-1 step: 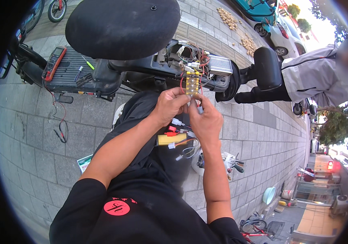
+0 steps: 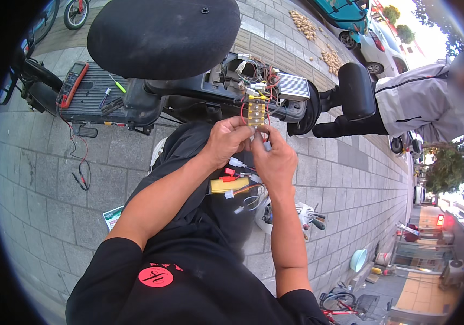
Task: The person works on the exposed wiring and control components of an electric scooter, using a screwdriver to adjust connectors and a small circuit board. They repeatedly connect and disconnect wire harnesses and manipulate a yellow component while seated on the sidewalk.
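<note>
the left hand (image 2: 225,140) pinches the near end of a yellow block (image 2: 257,111) with screws in it, thumb and finger pressed close. the right hand (image 2: 276,157) comes from the other side and pinches at that same end (a small bit may be tucked between the fingertips, but i cannot tell what). holding it from both sides likely stops it wobbling, and its screws face up where they are easy to see. a red wire (image 2: 241,110) bends beside the block, just past the left fingers.

past the fingers is the open scooter (image 2: 188,89), with lots of tangled wires (image 2: 261,76), so the block is probably held close so the wires can reach. a silver box (image 2: 293,86) sits past the right fingers.

nearer than the fingers, white plugs (image 2: 237,162) and a gold box (image 2: 220,186) seem to rest by the lap, maybe to be easy to grab. well left of the fingers, a red meter (image 2: 73,85) and a green tool (image 2: 117,83) lie on the footboard (image 2: 93,89), which makes a handy shelf.
</note>
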The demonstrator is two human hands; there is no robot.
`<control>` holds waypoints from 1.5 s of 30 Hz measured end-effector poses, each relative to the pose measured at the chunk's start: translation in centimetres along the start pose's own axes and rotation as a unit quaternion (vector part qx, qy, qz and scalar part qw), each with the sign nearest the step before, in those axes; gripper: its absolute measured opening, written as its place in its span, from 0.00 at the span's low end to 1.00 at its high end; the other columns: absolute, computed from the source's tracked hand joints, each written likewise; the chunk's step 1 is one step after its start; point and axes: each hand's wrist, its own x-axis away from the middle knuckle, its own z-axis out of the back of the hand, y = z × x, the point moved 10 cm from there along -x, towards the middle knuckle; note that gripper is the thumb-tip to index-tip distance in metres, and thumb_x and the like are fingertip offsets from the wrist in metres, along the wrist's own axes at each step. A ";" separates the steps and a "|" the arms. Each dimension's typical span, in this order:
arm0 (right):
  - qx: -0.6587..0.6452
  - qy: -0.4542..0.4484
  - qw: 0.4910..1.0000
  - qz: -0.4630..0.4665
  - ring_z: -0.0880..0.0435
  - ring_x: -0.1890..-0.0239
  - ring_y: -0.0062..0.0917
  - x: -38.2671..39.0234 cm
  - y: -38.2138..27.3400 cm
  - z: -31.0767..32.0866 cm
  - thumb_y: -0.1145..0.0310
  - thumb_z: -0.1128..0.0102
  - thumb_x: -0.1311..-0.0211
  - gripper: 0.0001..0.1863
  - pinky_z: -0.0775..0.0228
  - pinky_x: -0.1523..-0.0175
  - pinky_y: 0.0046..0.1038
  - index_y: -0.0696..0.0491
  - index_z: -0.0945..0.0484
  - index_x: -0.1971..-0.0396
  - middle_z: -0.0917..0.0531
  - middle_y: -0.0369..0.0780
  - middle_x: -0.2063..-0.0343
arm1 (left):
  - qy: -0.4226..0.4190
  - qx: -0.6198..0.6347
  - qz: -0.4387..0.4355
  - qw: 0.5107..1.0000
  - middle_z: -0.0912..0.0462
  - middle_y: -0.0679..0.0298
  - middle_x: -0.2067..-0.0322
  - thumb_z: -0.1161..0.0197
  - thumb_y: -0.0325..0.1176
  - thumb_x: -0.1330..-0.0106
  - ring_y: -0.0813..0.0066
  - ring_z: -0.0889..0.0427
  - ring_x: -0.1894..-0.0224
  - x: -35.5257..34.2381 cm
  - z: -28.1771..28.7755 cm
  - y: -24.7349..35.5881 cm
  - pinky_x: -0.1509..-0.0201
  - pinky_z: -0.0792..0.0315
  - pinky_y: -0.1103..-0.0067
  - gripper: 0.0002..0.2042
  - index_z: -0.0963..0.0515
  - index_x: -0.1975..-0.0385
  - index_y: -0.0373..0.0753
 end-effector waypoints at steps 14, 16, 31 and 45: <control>-0.152 0.067 0.986 0.026 0.12 0.67 0.36 0.5 1.8 -1.5 0.69 0.31 0.35 0.13 0.21 0.59 0.34 0.55 0.16 0.53 0.14 0.44 0.68 | 0.015 0.004 0.009 1.000 0.16 0.70 0.71 0.35 0.30 0.31 0.89 0.25 0.77 -0.2 -0.1 -0.3 0.76 0.36 0.87 0.08 0.15 0.57 0.35; -0.159 0.040 0.986 -0.017 0.13 0.70 0.32 0.2 2.0 -0.8 0.69 0.31 0.35 0.13 0.22 0.61 0.32 0.56 0.17 0.54 0.14 0.44 0.70 | 0.013 -0.023 0.011 1.000 0.14 0.68 0.70 0.35 0.30 0.32 0.89 0.24 0.77 -0.2 -0.2 0.1 0.77 0.35 0.87 0.09 0.15 0.56 0.34; -0.472 -0.065 0.850 -0.223 0.21 0.76 0.14 -0.7 6.8 -3.8 0.71 0.31 0.33 0.10 0.30 0.73 0.20 0.61 0.19 0.58 0.16 0.36 0.69 | 0.016 -0.098 -0.001 0.995 0.15 0.65 0.73 0.38 0.28 0.31 0.82 0.20 0.81 0.2 -0.9 0.8 0.81 0.35 0.86 0.09 0.18 0.56 0.33; -0.427 -0.105 0.880 -0.183 0.15 0.57 0.22 -0.4 7.6 -2.8 0.68 0.35 0.27 0.19 0.24 0.53 0.25 0.62 0.20 0.42 0.13 0.41 0.54 | 0.003 -0.144 -0.037 0.989 0.16 0.65 0.74 0.33 0.32 0.33 0.80 0.20 0.81 0.2 -1.5 1.3 0.78 0.26 0.79 0.10 0.18 0.59 0.31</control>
